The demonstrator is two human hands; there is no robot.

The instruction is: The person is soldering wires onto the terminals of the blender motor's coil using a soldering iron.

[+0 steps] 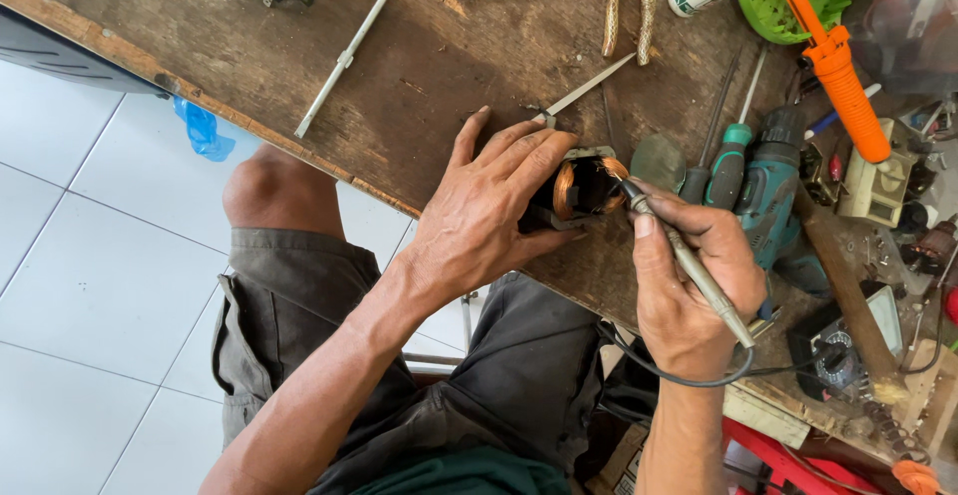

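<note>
Head view looks down on a worn wooden workbench (419, 66) whose near edge runs diagonally above the person's knees; its left stretch lies mostly bare, with a thin metal rod (344, 59) alone there, while the right end is crowded with a teal drill (773, 191), screwdrivers (723, 156) and an orange-handled tool (843, 81). Close to the near edge, the left hand (479, 211) wraps its fingers around a small motor coil (584, 186) with copper windings, clamping it against the bench. Right hand (689, 285) grips a corded soldering iron (684, 255) pen-style, fingers closed on it, tip touching the coil.
</note>
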